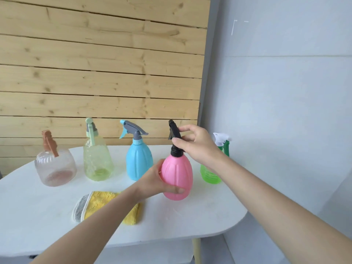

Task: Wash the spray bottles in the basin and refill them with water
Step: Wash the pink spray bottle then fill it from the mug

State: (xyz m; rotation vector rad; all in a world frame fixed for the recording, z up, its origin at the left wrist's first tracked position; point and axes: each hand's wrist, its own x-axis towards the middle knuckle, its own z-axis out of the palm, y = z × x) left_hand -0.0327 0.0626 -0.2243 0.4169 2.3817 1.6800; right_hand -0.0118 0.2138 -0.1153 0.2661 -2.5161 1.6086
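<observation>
Pink bottle [177, 178] at centre of the white surface [209, 216], nearer than the row behind it. It stands upright; cannot tell whether its base rests on the surface or hangs just above.

Left hand [158, 181] wraps the lower left of the pink body, thumb across the front near the base. Firm hold.

Right hand [196, 143] curls round the black spray head [174, 138] from the right, thumb and fingers pinching at the neck above the collar, index finger raised over the top.

Row along the far side, left to right:
- clear bottle [55, 168], squat, with a brown head
- yellow-green bottle [97, 162]
- blue bottle [139, 161], just behind the left hand
- green bottle [209, 174], partly hidden by the right wrist

All four have their heads on.

Yellow cloth [106, 202] lies folded on the near left, under the left forearm. No basin in view.

Judgement: the step looks like unscrewing the head so the pink bottle can go for washing. To do it well:
- Shift the pinch down onto the ribbed collar, since twisting the trigger housing would likely only spin it.
- Keep the body steady with the left hand, without squeezing the soft plastic.
- Keep the bottle vertical.
- Draw the head straight up, so the dip tube clears the neck without flicking drops.
- Mind the blue bottle close behind.
</observation>
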